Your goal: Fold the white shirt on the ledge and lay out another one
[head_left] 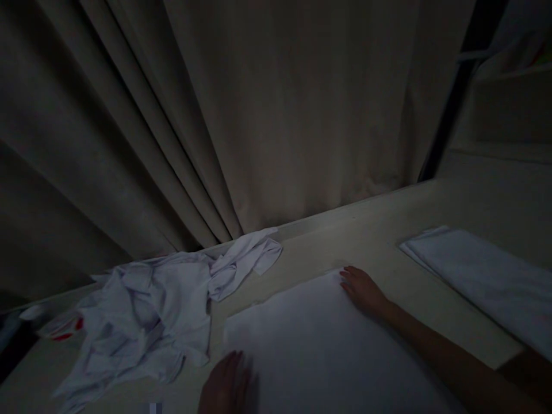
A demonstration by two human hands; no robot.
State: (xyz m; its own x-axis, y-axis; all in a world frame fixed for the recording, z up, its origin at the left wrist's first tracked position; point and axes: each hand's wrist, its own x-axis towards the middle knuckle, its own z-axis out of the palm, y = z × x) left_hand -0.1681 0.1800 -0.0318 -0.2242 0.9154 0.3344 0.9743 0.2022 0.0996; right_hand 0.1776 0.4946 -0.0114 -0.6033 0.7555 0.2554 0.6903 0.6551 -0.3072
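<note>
Hands [362,290] flat on cloth [319,345] edges

Pale table [379,241] runs under both my hands, back edge vs the curtain. Flat white cloth [319,339] lies right under my hands, spread smooth. Crumpled white garment pile [150,310] sits just beyond my left hand [226,382]. Folded white stack [483,276] lies well apart from my right hand [362,290], on its outer side. Small red-and-white item [64,329] past the pile, too dim to ID.

Your right hand [361,291] and left hand [226,382] lie flat on the spread white cloth [319,345]; crumpled cloths [146,310] lie alongside.
</note>
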